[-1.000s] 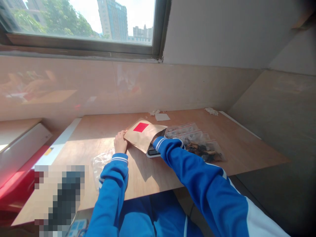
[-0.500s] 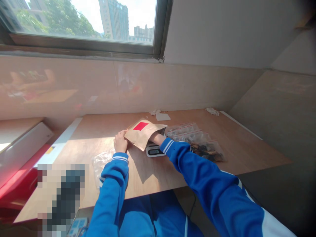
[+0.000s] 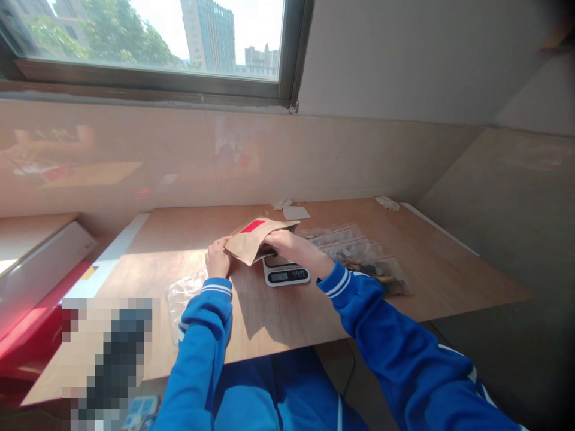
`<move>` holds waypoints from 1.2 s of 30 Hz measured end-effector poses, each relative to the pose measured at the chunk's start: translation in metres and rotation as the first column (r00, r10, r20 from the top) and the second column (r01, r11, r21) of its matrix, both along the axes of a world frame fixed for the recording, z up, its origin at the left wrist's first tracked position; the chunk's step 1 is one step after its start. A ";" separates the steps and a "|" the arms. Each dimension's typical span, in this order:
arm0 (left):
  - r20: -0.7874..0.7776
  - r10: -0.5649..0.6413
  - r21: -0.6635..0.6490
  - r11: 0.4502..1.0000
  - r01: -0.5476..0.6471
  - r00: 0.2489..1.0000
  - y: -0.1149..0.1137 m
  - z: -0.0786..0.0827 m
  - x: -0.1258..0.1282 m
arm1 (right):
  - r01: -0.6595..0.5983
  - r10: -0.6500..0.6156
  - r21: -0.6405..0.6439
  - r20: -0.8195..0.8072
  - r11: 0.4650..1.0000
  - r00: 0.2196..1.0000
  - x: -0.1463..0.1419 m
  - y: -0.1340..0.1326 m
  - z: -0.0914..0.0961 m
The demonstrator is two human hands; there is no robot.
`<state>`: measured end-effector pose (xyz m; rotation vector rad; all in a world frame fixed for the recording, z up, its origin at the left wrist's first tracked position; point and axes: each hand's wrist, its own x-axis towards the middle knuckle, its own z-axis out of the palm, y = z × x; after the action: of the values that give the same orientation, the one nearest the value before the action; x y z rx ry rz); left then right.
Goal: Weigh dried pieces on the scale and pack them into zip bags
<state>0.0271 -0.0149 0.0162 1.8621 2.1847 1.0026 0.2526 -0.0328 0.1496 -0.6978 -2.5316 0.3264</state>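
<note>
A brown kraft paper bag (image 3: pixel 245 246) with a red label is held tilted above the table, its mouth towards the right. My left hand (image 3: pixel 218 257) is closed around the left end of the bag. At the mouth is my right hand (image 3: pixel 283 242), its fingers reaching inside; the bag hides the fingertips and anything they may hold. Partly under the bag and right hand stands a white digital scale (image 3: pixel 287 276) with a lit display. To the right of the scale lie several clear zip bags (image 3: pixel 359 248) with dark and brown contents.
A crumpled clear plastic bag (image 3: pixel 182 299) lies beside my left forearm. White paper (image 3: pixel 296 212) and crumpled tissue (image 3: pixel 387 203) are at the back of the wooden table (image 3: pixel 449 269). A red chair (image 3: pixel 31 335) stands at the left, below a window and tiled wall.
My right hand has drawn partly out of the paper bag, its forearm shifting right and uncovering more of the scale's front. The bag has tipped slightly; my left hand keeps its hold.
</note>
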 end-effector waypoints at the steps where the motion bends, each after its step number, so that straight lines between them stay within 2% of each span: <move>1: -0.002 0.001 -0.004 1.000 -0.001 1.000 0.000 0.000 0.000 | -0.023 0.023 0.012 0.015 1.000 1.000 0.004 -0.002 0.003; 5: -0.001 0.007 -0.018 1.000 -0.007 1.000 -0.001 0.001 0.001 | 0.018 -0.015 0.072 -0.036 0.997 0.999 0.014 -0.011 0.018; 9: -0.005 0.004 -0.007 1.000 -0.004 1.000 0.000 -0.002 0.001 | 0.033 -0.027 0.069 -0.085 0.997 0.996 0.020 -0.018 0.025; 13: -0.004 0.004 0.002 1.000 -0.004 1.000 0.000 -0.003 0.000 | 0.039 -0.036 0.019 -0.153 0.999 0.988 0.019 -0.014 0.016; 16: 0.008 0.002 0.007 1.000 -0.002 1.000 0.000 -0.002 0.000 | 0.066 -0.081 -0.064 -0.269 0.996 0.960 0.017 -0.009 0.007; 19: 0.015 0.002 0.006 1.000 -0.002 1.000 -0.001 -0.002 0.001 | 0.124 -0.219 -0.226 -0.469 0.966 0.856 0.021 -0.011 0.000; 22: 0.013 0.002 0.006 1.000 -0.002 1.000 0.000 -0.002 0.001 | 0.090 -0.384 -0.435 -0.656 0.896 0.650 0.029 -0.019 -0.007; 25: 0.003 0.000 0.003 1.000 0.000 1.000 0.000 -0.002 0.001 | 0.049 -0.517 -0.556 -0.734 0.830 0.440 0.039 -0.025 -0.025; 28: 0.008 0.006 -0.004 1.000 -0.006 1.000 0.000 -0.002 0.001 | 0.017 -0.589 -0.611 -0.756 0.792 0.286 0.046 -0.028 -0.050; 30: 0.008 0.006 -0.004 1.000 -0.005 1.000 0.000 -0.002 0.001 | -0.002 -0.608 -0.623 -0.763 0.782 0.221 0.050 -0.028 -0.066; 32: 0.001 0.006 -0.001 1.000 -0.006 1.000 0.000 -0.002 0.001 | 0.004 -0.614 -0.625 -0.765 0.780 0.195 0.054 -0.028 -0.079; 34: -0.002 0.012 0.002 1.000 -0.012 1.000 0.000 -0.003 0.000 | 0.039 -0.622 -0.628 -0.758 0.777 0.198 0.057 -0.027 -0.088; 36: 0.001 0.018 0.000 1.000 -0.018 1.000 0.001 -0.003 0.000 | 0.093 -0.634 -0.633 -0.737 0.769 0.234 0.060 -0.026 -0.095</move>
<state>0.0272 -0.0142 0.0131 1.8453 2.2047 1.0059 0.3126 -0.0587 0.0550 -0.9137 -1.0426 0.8893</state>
